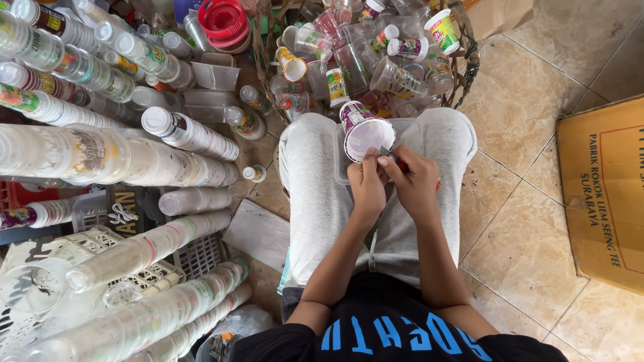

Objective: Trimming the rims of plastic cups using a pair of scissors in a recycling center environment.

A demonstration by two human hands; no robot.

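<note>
Head view, looking straight down over a seated lap in grey trousers. Left hand closed around the lower rim of a clear plastic cup with a purple printed band and white sealed top, cup tilted on its side, top facing up toward the camera, held above the knees. Right hand just beside it, fingers curled shut on a small tool with a red handle; tip of the tool at the cup's rim, blade too small to make out. Both hands touching each other at the thumbs. Under the cup, resting across the knees, a shallow clear plastic tray. Ahead of the knees, a woven wire basket heaped with loose printed plastic cups, lying at all angles. To the left, long nested stacks of clear cups laid sideways, some across a white plastic crate; more stacks higher up. Round red plastic lids at the top edge. To the right, beige tiled floor and a flat brown cardboard box with dark printing.
</note>
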